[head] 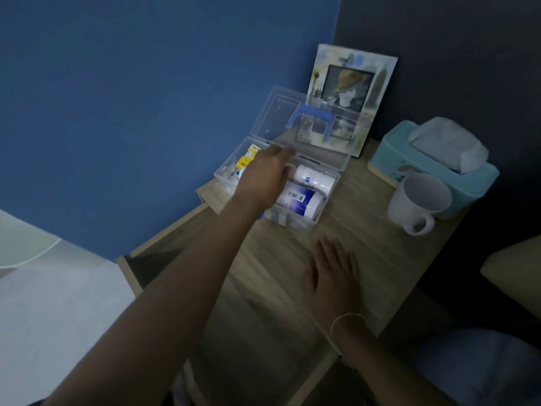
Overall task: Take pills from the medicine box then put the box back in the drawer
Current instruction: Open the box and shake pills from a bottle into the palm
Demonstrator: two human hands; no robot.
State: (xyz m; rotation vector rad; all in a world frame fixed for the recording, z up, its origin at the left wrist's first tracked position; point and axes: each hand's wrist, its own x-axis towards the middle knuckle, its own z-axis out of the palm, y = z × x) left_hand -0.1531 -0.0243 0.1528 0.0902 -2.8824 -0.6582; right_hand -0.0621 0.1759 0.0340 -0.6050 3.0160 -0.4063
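Note:
A clear plastic medicine box (pixel 330 197) stands on the wooden bedside table (pixel 292 268), its lid (pixel 281 115) with a blue handle tipped up and back. Inside lie a white bottle (pixel 314 178), a white and blue bottle (pixel 300 200) and a yellow packet (pixel 247 158). My left hand (pixel 268 175) reaches into the box over the bottles, fingers curled; whether it holds anything is hidden. My right hand (pixel 333 269) lies flat on the table in front of the box, fingers spread. Left of the table the drawer (pixel 152 259) stands pulled out.
A white mug (pixel 418 202) stands right of the box. Behind it is a teal tissue box (pixel 433 159). A picture frame (pixel 349 92) leans against the back wall. The blue wall is on the left, a white bed surface (pixel 52 303) at lower left.

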